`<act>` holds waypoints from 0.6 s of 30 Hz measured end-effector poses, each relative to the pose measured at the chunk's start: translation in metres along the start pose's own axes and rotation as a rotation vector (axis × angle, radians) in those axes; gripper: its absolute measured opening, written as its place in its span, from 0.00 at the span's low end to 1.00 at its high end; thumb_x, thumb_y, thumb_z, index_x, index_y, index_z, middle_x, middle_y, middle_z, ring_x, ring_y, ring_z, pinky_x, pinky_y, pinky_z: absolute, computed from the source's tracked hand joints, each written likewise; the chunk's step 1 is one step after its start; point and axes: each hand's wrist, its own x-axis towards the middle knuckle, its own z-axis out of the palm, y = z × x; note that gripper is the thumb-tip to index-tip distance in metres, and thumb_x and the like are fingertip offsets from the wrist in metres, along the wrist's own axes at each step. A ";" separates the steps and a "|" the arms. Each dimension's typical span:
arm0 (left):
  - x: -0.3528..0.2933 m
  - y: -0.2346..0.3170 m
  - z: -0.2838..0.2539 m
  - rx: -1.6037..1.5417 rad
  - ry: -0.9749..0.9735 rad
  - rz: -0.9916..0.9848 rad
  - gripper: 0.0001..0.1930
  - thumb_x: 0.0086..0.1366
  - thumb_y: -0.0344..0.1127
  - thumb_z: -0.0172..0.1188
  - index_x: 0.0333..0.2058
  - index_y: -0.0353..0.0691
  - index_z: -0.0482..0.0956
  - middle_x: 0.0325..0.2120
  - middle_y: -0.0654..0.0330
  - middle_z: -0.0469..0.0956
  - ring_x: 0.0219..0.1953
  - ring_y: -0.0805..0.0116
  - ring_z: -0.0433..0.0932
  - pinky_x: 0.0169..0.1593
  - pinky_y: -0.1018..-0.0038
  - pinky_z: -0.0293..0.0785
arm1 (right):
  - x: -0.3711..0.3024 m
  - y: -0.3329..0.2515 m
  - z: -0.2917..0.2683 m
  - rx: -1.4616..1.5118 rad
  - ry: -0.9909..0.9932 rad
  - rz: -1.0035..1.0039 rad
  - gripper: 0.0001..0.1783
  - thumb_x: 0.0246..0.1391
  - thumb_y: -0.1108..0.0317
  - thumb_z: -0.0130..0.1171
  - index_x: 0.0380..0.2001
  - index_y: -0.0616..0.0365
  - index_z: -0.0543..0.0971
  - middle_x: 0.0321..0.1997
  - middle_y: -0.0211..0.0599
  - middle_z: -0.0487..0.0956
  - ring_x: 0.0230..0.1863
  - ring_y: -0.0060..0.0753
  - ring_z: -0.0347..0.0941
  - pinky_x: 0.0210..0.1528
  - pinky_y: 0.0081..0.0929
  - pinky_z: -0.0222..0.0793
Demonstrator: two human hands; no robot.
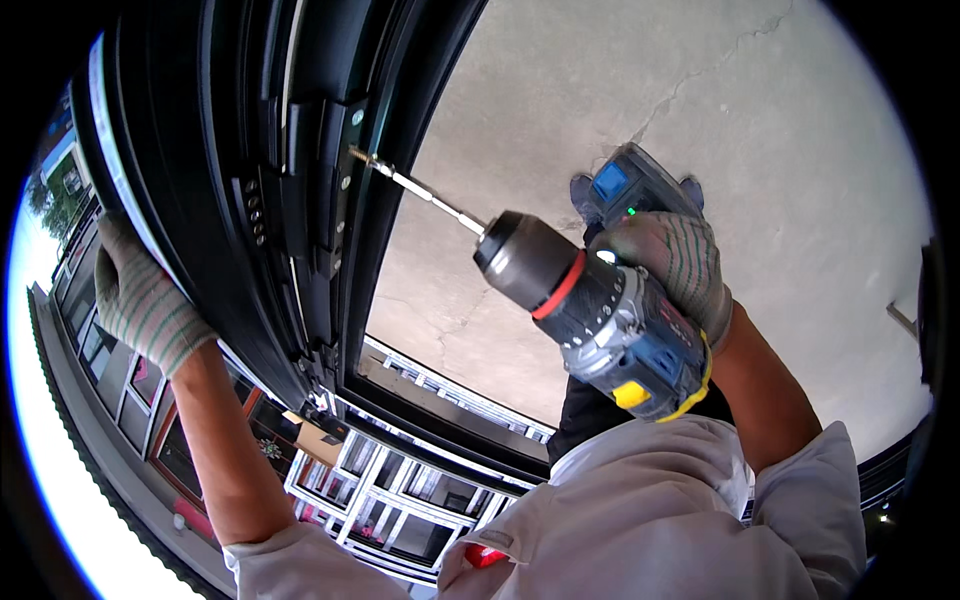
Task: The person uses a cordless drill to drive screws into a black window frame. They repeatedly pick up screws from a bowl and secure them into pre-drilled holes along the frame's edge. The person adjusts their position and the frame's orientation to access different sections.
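Note:
My right hand (672, 262), in a striped knit glove, grips the handle of a cordless drill (640, 345) with a blue and black body and a red ring. A long silvery bit (432, 196) runs from its chuck toward the upper left. At the bit's end is a brass-coloured screw (357, 152), close to a black strip (345, 185) with several round screw heads. The strip lies along a black metal frame (190, 120); whether the screw touches it I cannot tell. My left hand (145, 295), also gloved, holds the frame's outer edge, fingertips partly hidden.
Beneath the drill spreads a cracked concrete floor (470, 250), with my shoes (580, 190) on it. White-framed window units (400, 500) and a cardboard box (318, 440) stand beyond the lower frame edge. A building front (110, 370) shows at far left.

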 end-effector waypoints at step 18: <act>0.004 -0.009 -0.001 0.039 0.008 -0.046 0.26 0.67 0.52 0.58 0.51 0.34 0.75 0.36 0.53 0.83 0.32 0.64 0.85 0.33 0.78 0.85 | -0.001 -0.004 0.005 -0.200 -0.157 0.193 0.12 0.38 0.57 0.64 0.28 0.49 0.81 0.27 0.33 0.80 0.33 0.40 0.79 0.36 0.38 0.71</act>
